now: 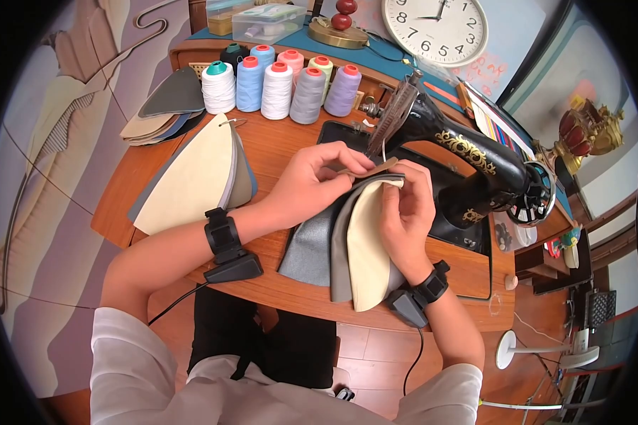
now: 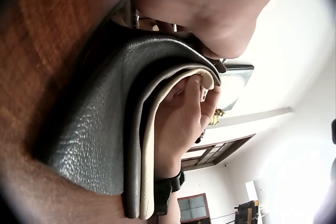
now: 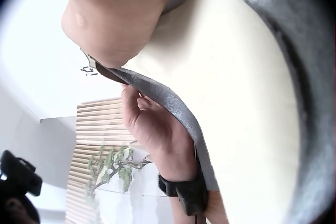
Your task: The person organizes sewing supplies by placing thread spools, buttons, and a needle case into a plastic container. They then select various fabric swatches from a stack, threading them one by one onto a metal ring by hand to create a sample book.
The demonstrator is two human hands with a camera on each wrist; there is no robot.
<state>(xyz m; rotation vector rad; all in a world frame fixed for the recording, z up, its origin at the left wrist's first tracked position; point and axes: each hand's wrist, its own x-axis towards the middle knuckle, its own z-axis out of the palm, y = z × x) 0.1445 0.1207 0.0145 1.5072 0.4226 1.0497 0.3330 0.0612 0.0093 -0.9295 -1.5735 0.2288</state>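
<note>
In front of the sewing machine, both hands hold a stack of leather panels by the upper end. My right hand (image 1: 410, 212) grips the stack, its thumb against the cream leather panel (image 1: 368, 248). Behind that hang a grey panel (image 1: 341, 255) and a dark grey, grained panel (image 1: 308, 244), their wide ends draping down toward the table edge. My left hand (image 1: 312, 184) pinches a brown leather piece (image 1: 381, 168) at the top of the stack. From the left wrist, the dark panel (image 2: 100, 129) bends over beside the layered grey and cream edges.
A black sewing machine (image 1: 468, 149) stands right behind the hands. To the left lie a fan of cream and grey panels (image 1: 188, 177) and a darker leather pile (image 1: 170, 99). Several thread cones (image 1: 276, 92) line the back. A clock (image 1: 436, 28) stands behind them.
</note>
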